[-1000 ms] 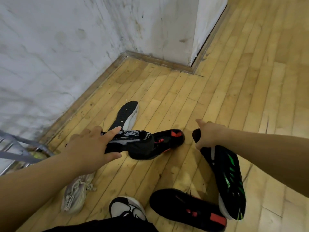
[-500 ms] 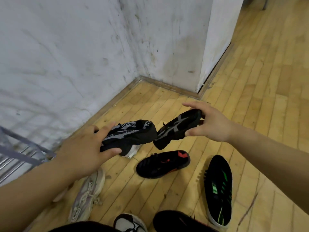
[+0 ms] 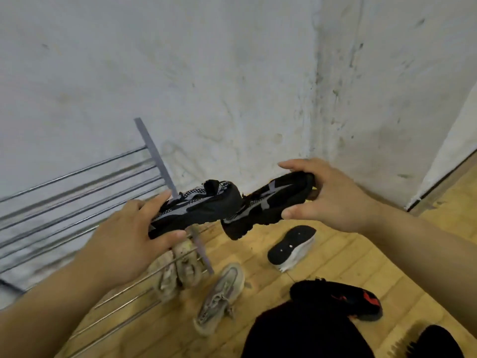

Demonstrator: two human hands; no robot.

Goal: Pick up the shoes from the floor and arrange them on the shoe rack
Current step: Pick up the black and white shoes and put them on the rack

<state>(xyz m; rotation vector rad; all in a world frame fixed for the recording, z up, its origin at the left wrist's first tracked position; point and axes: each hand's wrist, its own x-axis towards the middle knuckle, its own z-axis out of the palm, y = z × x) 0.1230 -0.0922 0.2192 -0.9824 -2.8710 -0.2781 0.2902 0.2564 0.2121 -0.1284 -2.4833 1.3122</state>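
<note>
Only 1 view: a wide-angle camera on the person's head, looking forward and down from close above. It faces a white wall [image 3: 206, 73] at 12 o'clock, near; the shoe rack [image 3: 157, 158] lies toward 9 o'clock, wooden floor [image 3: 387, 254] toward 5 o'clock.

left-held shoe [image 3: 198, 213] — black, grey stripes | right-held shoe [image 3: 268, 205] same | floor sneaker [image 3: 219, 298] — beige | wall [image 3: 206, 73] white

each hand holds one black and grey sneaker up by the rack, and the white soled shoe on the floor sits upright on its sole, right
Not quite. In the head view the white-soled shoe is tipped over, its black tread showing. The rest holds: the left hand holds one black and grey sneaker, the right hand holds the matching sneaker, both by the rack.
</note>
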